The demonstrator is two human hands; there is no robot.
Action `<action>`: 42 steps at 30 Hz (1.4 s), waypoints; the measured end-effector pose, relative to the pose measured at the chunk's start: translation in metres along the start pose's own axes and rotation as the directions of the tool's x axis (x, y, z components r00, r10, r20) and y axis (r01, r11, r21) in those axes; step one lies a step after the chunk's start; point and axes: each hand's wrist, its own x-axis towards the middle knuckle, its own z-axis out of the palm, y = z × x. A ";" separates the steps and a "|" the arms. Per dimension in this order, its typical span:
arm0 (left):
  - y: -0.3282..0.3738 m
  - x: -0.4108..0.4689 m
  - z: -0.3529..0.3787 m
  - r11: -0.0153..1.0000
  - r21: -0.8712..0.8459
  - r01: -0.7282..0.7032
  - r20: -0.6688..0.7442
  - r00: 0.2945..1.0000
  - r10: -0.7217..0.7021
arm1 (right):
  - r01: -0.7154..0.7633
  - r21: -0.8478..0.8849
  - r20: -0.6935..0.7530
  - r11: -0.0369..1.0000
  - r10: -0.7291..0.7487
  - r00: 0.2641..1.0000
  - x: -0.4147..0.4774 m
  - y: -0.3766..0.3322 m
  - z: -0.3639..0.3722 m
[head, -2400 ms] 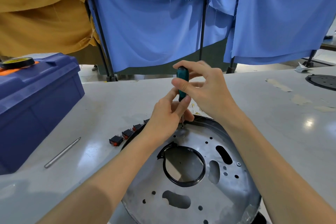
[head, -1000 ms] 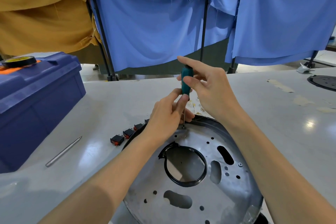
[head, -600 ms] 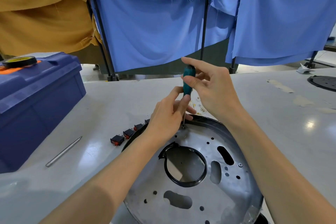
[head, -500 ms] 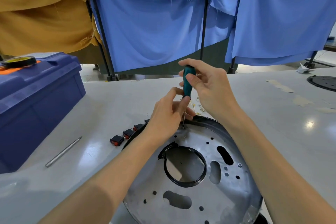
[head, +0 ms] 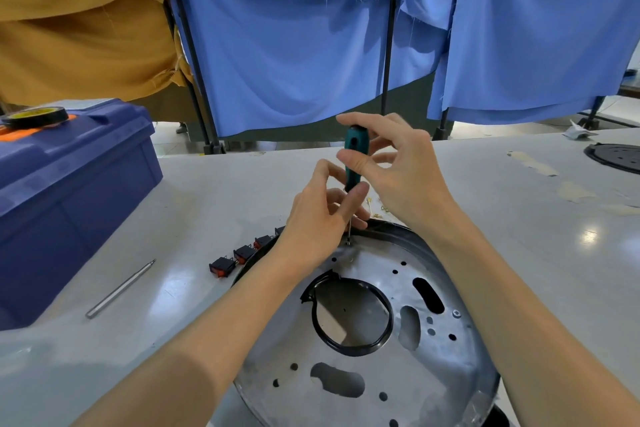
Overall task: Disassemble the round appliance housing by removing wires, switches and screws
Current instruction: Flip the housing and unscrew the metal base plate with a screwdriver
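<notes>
Teal screwdriver upright on screw at far rim of metal housing, lying on table. Our right hand pinches handle, left hand pinches shaft. Tilt, and we risk tip slipping, stripping head.

Bright, even overhead light is flooding the scene. Ceiling lamps are glaring as white patches on the glossy table and are washing the metal housing with a soft sheen. Faint, diffuse shadows are pooling beside the blue toolbox and in the folds of the curtains. The wide-angle lens is bowing the curtain poles and the table's far edge. Detail is softening slightly toward the corners, while the centre is rendering sharply.
</notes>
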 end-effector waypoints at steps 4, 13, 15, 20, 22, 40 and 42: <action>0.000 0.000 0.000 1.000 0.000 0.018 0.019 1.000 -0.018 | -0.019 0.056 0.006 0.998 0.019 1.000 0.002 0.000 -0.001; 0.001 0.000 0.000 1.000 0.014 0.022 0.012 1.000 -0.022 | -0.049 0.098 0.000 0.994 0.049 0.999 0.002 0.002 -0.001; 0.000 0.000 0.000 0.999 0.013 0.030 0.003 1.000 -0.030 | -0.044 0.094 0.015 0.995 0.042 0.999 0.001 0.002 0.000; 0.000 -0.001 0.000 1.000 0.026 0.011 -0.004 1.000 -0.011 | -0.016 0.004 -0.001 1.000 0.016 1.000 0.001 0.003 0.000; 0.000 0.000 0.000 1.000 0.013 0.021 0.006 1.000 -0.021 | -0.040 0.033 -0.002 0.999 0.041 0.999 0.003 0.003 -0.001; -0.007 -0.001 -0.006 0.836 0.542 0.083 -0.077 0.996 -0.049 | 0.108 0.140 -0.401 0.984 -0.043 0.915 0.004 -0.002 -0.010; -0.006 -0.002 -0.008 0.784 0.615 0.086 -0.055 0.996 -0.066 | 0.116 0.101 -0.434 0.988 -0.061 0.899 0.004 0.000 -0.012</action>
